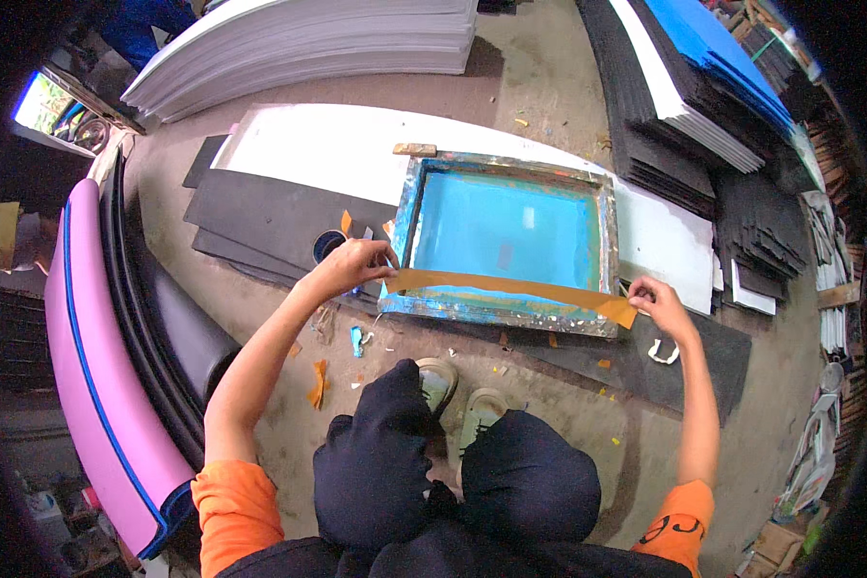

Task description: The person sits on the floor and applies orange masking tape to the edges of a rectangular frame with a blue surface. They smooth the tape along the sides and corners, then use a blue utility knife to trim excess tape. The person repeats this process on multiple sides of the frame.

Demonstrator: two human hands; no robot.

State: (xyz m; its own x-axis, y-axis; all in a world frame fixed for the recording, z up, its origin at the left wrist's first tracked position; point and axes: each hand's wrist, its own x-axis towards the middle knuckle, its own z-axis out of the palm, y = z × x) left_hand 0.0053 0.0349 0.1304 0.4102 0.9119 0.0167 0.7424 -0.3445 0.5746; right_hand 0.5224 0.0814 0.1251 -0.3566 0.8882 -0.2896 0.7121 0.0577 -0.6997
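Note:
A long strip of brown tape point(511, 285) is stretched between my two hands, across the near side of a screen-printing frame point(609, 231). My left hand point(356, 264) pinches the strip's left end by the frame's near left corner. At the other end, my right hand point(657, 301) pinches it just beyond the frame's right side. The frame has a paint-stained wooden border and a blue mesh point(501, 226) inside. Whether the tape touches the mesh, I cannot tell. Just beyond my left hand sits a dark round tape roll or cup point(328, 245).
Under the frame lie a white sheet point(328, 154) and dark foam sheets point(260, 212). Stacks of white sheets point(308, 48) and black sheets point(645, 125) stand at the back and right. A pink roll point(96, 337) lies at left. Tape scraps point(318, 383) litter the floor.

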